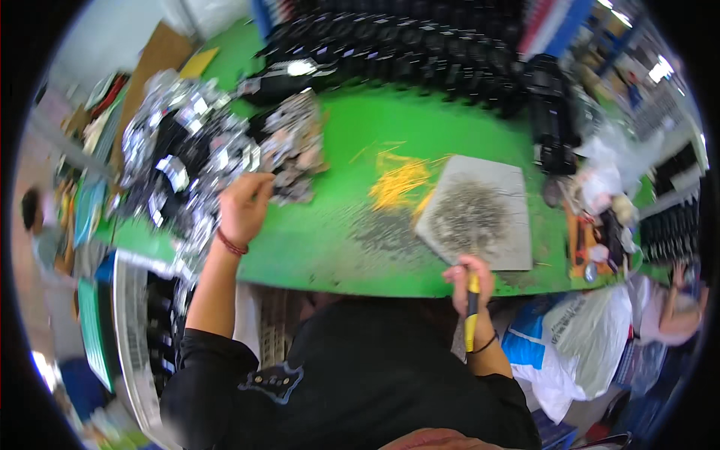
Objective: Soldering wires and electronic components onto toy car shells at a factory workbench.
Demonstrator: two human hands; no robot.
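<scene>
left grip (244, 204) pinched a silvery scrap (289, 161) off the pile | right grip (469, 276) clamped on yellow-handled tool (471, 315) beside grey slab (480, 214) | blind reach could've toppled pile off tabletop (337, 240)

On the table (330, 247), a heap of parts (202, 150) lies left, a slab (480, 214) right, perhaps sticks (397, 184) between them

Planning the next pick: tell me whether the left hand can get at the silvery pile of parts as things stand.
Probably yes. The left hand is already at the edge of the silvery pile of parts on the green table, with nothing between them. The right hand grips a yellow-handled tool well clear.
</scene>
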